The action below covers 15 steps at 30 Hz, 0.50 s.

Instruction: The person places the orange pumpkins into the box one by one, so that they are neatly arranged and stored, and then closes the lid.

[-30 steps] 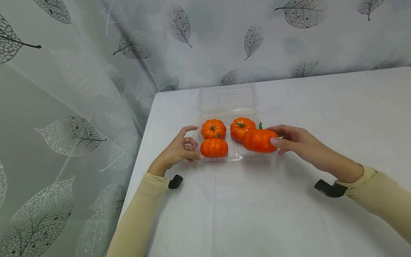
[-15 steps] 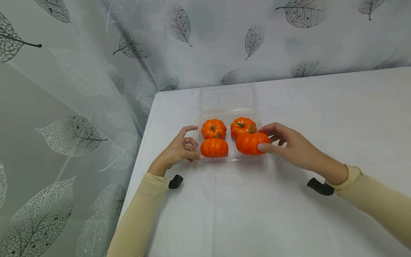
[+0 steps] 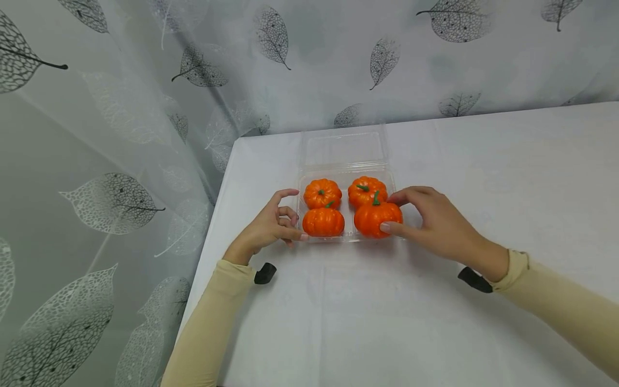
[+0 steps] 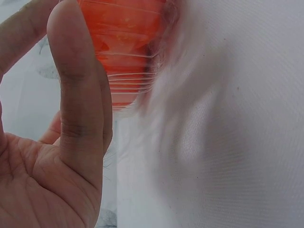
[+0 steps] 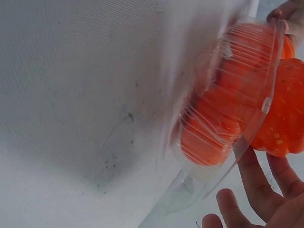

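Note:
In the head view a clear plastic clamshell container (image 3: 349, 177) lies with its lid folded back. My right hand (image 3: 430, 223) holds a small orange pumpkin (image 3: 369, 219) with a green stem, thumb on its front and fingers behind, over the front right of the container. The right wrist view shows this pumpkin (image 5: 285, 109) above the container rim (image 5: 267, 104). Behind it sits another pumpkin (image 3: 364, 188). Two more, a back one (image 3: 319, 192) and a front one (image 3: 323, 222), fill the left side. My left hand (image 3: 271, 223) holds the container's left end, thumb at the front corner.
The container stands on a white-covered table (image 3: 396, 322), toward its far left part. A grey curtain with leaf prints (image 3: 309, 48) hangs behind the table and along its left side. Dark wrist mounts (image 3: 264, 273) stick out from both sleeves.
My right hand has moved left and slightly down with its pumpkin, from beyond the container's right edge to over its front right; the pumpkin now stands more upright. My left hand stays put.

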Motion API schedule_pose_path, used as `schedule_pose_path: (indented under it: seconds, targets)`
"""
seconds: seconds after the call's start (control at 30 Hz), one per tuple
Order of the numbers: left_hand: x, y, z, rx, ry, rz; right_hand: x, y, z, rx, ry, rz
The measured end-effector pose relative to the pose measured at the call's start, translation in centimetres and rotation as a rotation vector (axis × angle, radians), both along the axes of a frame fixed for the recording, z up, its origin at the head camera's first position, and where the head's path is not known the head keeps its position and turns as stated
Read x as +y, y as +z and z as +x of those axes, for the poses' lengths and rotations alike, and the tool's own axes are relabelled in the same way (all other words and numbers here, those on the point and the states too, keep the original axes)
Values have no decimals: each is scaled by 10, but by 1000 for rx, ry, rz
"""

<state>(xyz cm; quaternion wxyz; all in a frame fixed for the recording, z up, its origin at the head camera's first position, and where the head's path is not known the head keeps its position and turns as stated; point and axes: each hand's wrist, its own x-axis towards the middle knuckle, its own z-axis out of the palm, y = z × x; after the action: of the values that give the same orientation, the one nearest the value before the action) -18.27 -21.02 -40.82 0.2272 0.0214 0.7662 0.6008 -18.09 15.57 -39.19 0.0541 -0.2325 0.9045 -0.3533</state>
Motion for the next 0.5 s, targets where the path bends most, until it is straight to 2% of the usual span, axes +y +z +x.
schedule_pose_path:
  seconds: [0.5]
  targets:
    - [1, -2, -1, 7, 6, -10, -4, -20, -8, 233, 54, 64]
